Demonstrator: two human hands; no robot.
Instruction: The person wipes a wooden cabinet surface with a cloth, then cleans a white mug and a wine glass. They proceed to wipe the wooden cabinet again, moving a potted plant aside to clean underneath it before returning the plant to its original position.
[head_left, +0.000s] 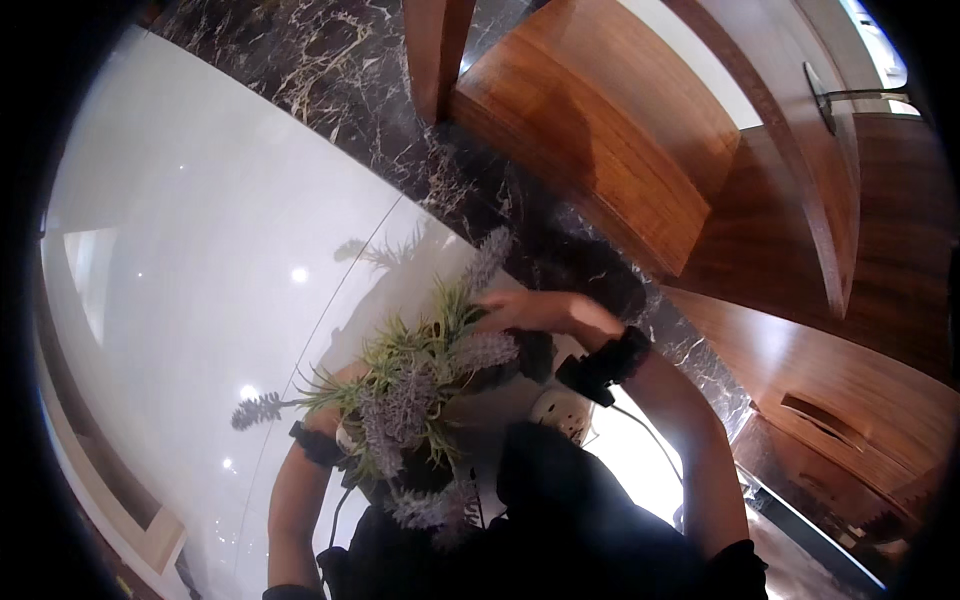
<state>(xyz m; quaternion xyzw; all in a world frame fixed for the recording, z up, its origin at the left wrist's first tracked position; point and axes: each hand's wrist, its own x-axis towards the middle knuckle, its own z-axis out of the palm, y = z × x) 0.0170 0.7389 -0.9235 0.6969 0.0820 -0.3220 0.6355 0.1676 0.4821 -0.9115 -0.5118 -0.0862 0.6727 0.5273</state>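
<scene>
An artificial lavender plant (405, 390) with green spiky leaves and pale purple flower spikes stands out in front of my dark clothing. My left hand (351, 373) reaches in at the plant's left side; leaves hide most of its fingers, so its grip does not show. At the upper right of the foliage, my right hand (525, 310) has its fingers in among the leaves and is slightly blurred. A black band with a small device (600, 367) is on my right wrist, and another black band (315, 444) is on the left. Whatever holds the plant's base is hidden.
Glossy white floor tiles (225, 225) meet a dark veined marble border (330, 82). Wooden steps or shelving (577, 127) and a wooden panel with a metal lever handle (862, 94) rise at the right. Below is a wooden front with a cut-out pull (821, 420). A white perforated clog (562, 415) shows beneath me.
</scene>
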